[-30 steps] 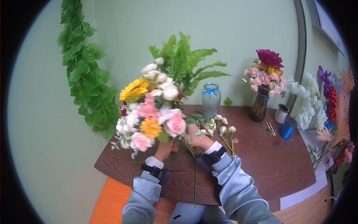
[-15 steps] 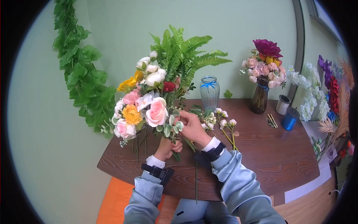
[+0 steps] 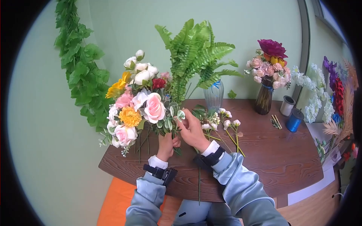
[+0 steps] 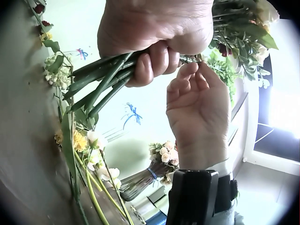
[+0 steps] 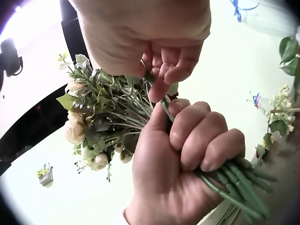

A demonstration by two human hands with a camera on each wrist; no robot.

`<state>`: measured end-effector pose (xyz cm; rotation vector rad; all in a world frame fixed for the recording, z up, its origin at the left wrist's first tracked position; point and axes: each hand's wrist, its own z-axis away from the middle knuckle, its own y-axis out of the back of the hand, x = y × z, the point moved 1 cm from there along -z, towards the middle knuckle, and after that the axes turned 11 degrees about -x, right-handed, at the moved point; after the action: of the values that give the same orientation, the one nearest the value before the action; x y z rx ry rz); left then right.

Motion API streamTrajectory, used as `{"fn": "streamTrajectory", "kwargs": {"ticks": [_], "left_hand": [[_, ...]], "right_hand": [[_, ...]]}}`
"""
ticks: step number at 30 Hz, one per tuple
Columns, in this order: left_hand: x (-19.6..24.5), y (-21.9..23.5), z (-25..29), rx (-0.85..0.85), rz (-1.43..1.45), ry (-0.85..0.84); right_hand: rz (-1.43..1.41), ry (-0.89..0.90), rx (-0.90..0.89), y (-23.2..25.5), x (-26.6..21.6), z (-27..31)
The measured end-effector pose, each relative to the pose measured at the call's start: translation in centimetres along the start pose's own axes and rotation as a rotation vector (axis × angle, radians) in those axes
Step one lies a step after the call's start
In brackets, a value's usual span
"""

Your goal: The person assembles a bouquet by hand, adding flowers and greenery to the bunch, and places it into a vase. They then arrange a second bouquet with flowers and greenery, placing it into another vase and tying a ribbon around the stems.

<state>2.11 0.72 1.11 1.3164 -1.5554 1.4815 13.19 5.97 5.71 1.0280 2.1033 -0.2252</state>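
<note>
A mixed artificial bouquet point(image 3: 130, 101) of pink roses, white buds and yellow flowers leans left over the table. My left hand point(image 3: 166, 145) grips its bundled green stems point(image 4: 101, 82) in a fist, and the cut ends stick out below it. Right above that fist, my right hand point(image 3: 194, 130) pinches a thin green stem point(image 5: 165, 108) at the bouquet's neck between thumb and fingers. Round-leaved greenery point(image 3: 174, 115) lies by the right fingertips. Tall fern fronds point(image 3: 194, 52) rise behind the bouquet, their lower ends hidden.
White rose stems point(image 3: 234, 132) lie on the brown table point(image 3: 271, 150) right of my hands. A clear glass vase point(image 3: 213, 94) with a blue bow stands behind them. Farther right are a filled dark vase point(image 3: 263, 100), a white spool point(image 3: 287, 106) and a blue ribbon spool point(image 3: 295, 121).
The bouquet has shifted and turned left, away from the fern fronds, with the left hand still round its stems. The right hand has moved slightly left and up, to the bouquet's neck.
</note>
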Motion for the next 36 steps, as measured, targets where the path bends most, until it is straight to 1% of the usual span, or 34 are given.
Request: {"fn": "streamTrajectory", "kwargs": {"ticks": [1, 2, 3, 4, 6, 7, 8, 10, 11, 12, 14, 15, 16, 18, 19, 20, 21, 22, 23, 24, 25, 26, 27, 28, 29, 30, 31, 32, 33, 34, 35, 36], "left_hand": [[0.0, 0.2, -0.1, 0.033, -0.022, -0.016], [-0.2, 0.5, -0.3, 0.034, -0.021, -0.018], [-0.4, 1.0, -0.6, 0.038, -0.062, -0.062], [-0.2, 1.1, -0.6, 0.042, -0.104, -0.106], [0.5, 1.0, -0.2, 0.043, -0.117, -0.118], [0.9, 1.0, 0.1, 0.042, -0.129, -0.13], [1.3, 1.3, 0.3, 0.045, -0.129, -0.128], [1.8, 2.0, 0.7, -0.098, 0.019, -0.094], [1.8, 1.8, 0.8, -0.064, 0.081, -0.055], [1.9, 1.7, 1.0, -0.065, 0.08, -0.052], [2.1, 1.4, 1.3, -0.235, 0.015, -0.046], [2.0, 1.6, 1.2, -0.335, 0.004, -0.063], [1.7, 1.5, 1.3, -0.339, 0.003, -0.063], [1.1, 1.0, 1.6, -0.329, 0.157, 0.011], [0.7, 1.5, 1.4, -0.231, 0.11, 0.051], [-0.4, 2.9, 0.6, -0.072, -0.24, 0.002], [-1.5, 4.1, 0.2, -0.075, -0.241, 0.004], [-2.2, 5.7, 1.8, -0.086, -0.204, -0.005], [-2.5, 6.3, 2.2, -0.097, -0.167, -0.014], [-3.1, 6.5, 2.6, -0.108, -0.13, -0.024], [-2.9, 6.1, 1.5, -0.12, -0.094, -0.034], [-3.0, 7.2, 2.6, -0.131, -0.058, -0.045], [-4.5, 7.2, 3.2, -0.141, -0.021, -0.057], [-4.6, 10.2, 5.6, -0.152, 0.016, -0.07], [-4.5, 10.3, 5.1, -0.162, 0.054, -0.083], [-5.6, 11.1, 6.6, -0.172, 0.091, -0.096], [-6.4, 10.6, 7.4, -0.181, 0.13, -0.109], [-6.0, 11.1, 6.3, -0.191, 0.168, -0.123], [-6.2, 11.1, 5.7, -0.2, 0.206, -0.137], [-6.1, 11.4, 5.4, -0.209, 0.245, -0.152], [-5.6, 10.7, 5.4, -0.217, 0.285, -0.165], [-5.3, 10.1, 5.8, -0.076, -0.045, -0.137]], "right_hand": [[0.0, 0.001, -0.002, -0.2, 0.2, 0.0], [-0.034, 0.059, 0.014, -0.5, 0.4, 0.0], [-0.069, 0.117, 0.029, -0.6, 0.5, 0.0], [-0.069, 0.117, 0.028, -0.6, -0.2, 0.0], [-0.298, 0.094, 0.07, -0.5, -1.5, 0.1], [-0.262, 0.128, 0.144, -0.4, -1.8, -0.3], [-0.274, 0.108, 0.183, 0.0, -2.3, -0.3], [-0.304, 0.11, 0.214, 0.9, -2.5, -0.6], [-0.276, 0.117, 0.244, 1.3, -2.4, -0.9], [-0.276, 0.116, 0.248, 1.5, -1.8, -1.0], [-0.243, 0.039, 0.211, 1.9, 0.1, -1.3], [-0.219, -0.033, 0.196, 1.9, 0.7, -1.3], [-0.218, -0.032, 0.199, 1.9, 1.2, -1.2], [-0.218, -0.061, 0.139, 1.7, 2.0, -1.2], [-0.207, -0.074, 0.122, 1.7, 2.1, -1.2], [-0.206, -0.074, 0.124, 1.6, 2.3, -1.1], [-0.213, -0.033, 0.107, 1.5, 2.5, -1.1], [-0.221, 0.008, 0.09, 1.4, 2.7, -1.0], [-0.215, -0.042, 0.061, 1.4, 2.5, -1.0], [-0.174, 0.063, 0.077, 1.5, 2.3, -1.1], [-0.124, 0.01, 0.064, 1.9, 3.8, -0.9], [-0.075, -0.042, 0.051, 2.2, 4.3, -1.0], [0.073, 0.272, 0.126, 2.0, 4.5, -1.2], [0.074, 0.275, 0.125, 2.1, 4.8, -1.3], [0.04, 0.281, 0.119, 2.2, 5.2, -0.8], [0.005, 0.285, 0.113, 1.9, 5.5, -1.2], [-0.029, 0.29, 0.106, 2.6, 5.6, -0.4], [-0.064, 0.295, 0.099, 3.0, 5.5, 0.7], [-0.098, 0.3, 0.09, 2.5, 6.3, -2.7], [-0.132, 0.303, 0.081, 3.1, 7.1, -0.1], [-0.167, 0.306, 0.072, 3.8, 7.4, -0.6], [-0.202, 0.307, 0.063, 4.1, 7.7, -0.3]]}}
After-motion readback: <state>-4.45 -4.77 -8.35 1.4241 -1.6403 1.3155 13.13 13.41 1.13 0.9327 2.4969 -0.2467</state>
